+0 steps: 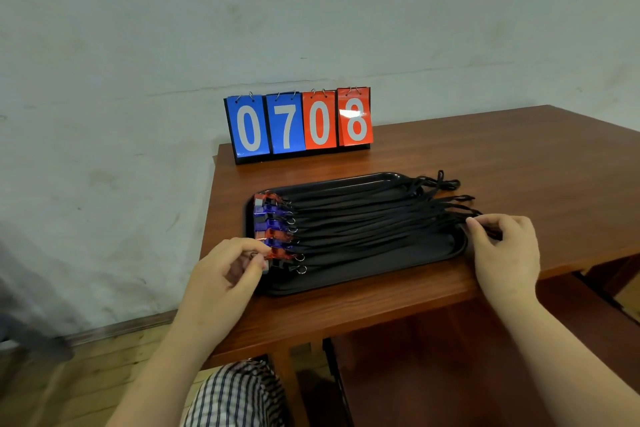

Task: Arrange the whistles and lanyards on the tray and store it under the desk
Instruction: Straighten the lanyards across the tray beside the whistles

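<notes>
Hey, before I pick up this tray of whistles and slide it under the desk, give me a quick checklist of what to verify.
1. Whistles lined up at the left end of the tray: ok.
2. Lanyards running straight across the tray: ok.
3. Lanyard ends inside the rim: not ok, they overhang the right edge.
4. Hands free to lift: not ok; left hand pinches the nearest whistle, right hand pinches one of the ends.
5. Room under the desk: cannot tell.
6. Scoreboard apart from the tray: ok.
</notes>
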Demonstrator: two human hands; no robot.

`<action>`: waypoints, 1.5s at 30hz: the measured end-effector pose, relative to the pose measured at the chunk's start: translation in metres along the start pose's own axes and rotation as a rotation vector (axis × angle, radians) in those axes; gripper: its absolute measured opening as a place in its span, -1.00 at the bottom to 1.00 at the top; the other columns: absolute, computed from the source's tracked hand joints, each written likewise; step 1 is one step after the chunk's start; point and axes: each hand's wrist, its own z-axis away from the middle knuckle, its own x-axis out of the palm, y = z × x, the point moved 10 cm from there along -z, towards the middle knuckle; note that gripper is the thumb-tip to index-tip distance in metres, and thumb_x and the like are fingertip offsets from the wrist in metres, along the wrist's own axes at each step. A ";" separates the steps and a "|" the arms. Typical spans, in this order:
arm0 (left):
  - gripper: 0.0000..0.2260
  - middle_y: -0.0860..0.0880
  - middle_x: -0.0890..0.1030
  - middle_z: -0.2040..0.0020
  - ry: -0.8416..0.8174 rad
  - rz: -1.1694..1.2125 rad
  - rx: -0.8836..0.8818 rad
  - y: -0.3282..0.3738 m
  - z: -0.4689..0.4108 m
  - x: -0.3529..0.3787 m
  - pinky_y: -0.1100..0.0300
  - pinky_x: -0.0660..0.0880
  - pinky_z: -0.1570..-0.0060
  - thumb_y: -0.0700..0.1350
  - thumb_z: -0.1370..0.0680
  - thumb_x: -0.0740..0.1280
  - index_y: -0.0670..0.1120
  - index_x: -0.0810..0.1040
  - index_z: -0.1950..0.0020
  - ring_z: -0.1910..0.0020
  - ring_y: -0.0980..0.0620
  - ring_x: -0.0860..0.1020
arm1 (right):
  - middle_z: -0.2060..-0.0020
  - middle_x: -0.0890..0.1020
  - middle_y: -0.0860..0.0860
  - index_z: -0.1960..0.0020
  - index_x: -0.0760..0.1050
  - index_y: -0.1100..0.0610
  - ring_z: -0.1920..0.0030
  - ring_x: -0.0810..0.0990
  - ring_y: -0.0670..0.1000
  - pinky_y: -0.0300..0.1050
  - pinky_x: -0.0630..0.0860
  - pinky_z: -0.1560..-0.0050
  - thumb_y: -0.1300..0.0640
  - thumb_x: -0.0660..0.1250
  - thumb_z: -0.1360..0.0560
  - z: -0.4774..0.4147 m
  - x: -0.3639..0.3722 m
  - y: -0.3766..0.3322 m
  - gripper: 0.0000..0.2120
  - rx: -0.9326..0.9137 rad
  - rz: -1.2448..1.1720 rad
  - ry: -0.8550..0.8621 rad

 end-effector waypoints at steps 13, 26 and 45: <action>-0.81 0.13 0.69 0.15 -0.026 0.071 -0.017 -0.006 -0.001 0.005 0.04 0.56 0.07 -0.20 -0.54 0.41 0.10 0.62 0.00 0.12 0.02 0.63 | -0.02 0.40 -0.04 0.00 0.60 0.07 -0.18 0.45 0.12 -0.07 0.41 0.03 -0.01 0.40 -0.52 -0.004 0.004 0.006 -0.84 0.009 0.044 0.000; -0.92 0.05 0.62 0.24 0.106 0.036 -0.040 -0.011 -0.005 -0.006 0.26 0.53 0.21 -0.10 -0.55 0.39 0.09 0.60 0.03 0.19 0.09 0.58 | 0.04 0.51 0.03 0.12 0.55 0.06 -0.08 0.46 0.13 0.17 0.42 -0.15 -0.07 0.37 -0.52 0.000 -0.005 0.001 -0.80 -0.030 0.056 0.083; -0.86 0.08 0.59 0.02 0.125 -0.034 -0.279 -0.061 -0.016 -0.003 0.31 0.41 0.14 -0.13 -0.57 0.38 -0.04 0.53 -0.11 0.05 0.22 0.52 | 0.49 0.48 -0.11 0.41 0.45 0.01 0.26 0.44 0.05 0.08 0.50 0.09 -0.21 0.31 -0.51 0.008 0.005 -0.004 -0.59 -0.041 0.338 -0.033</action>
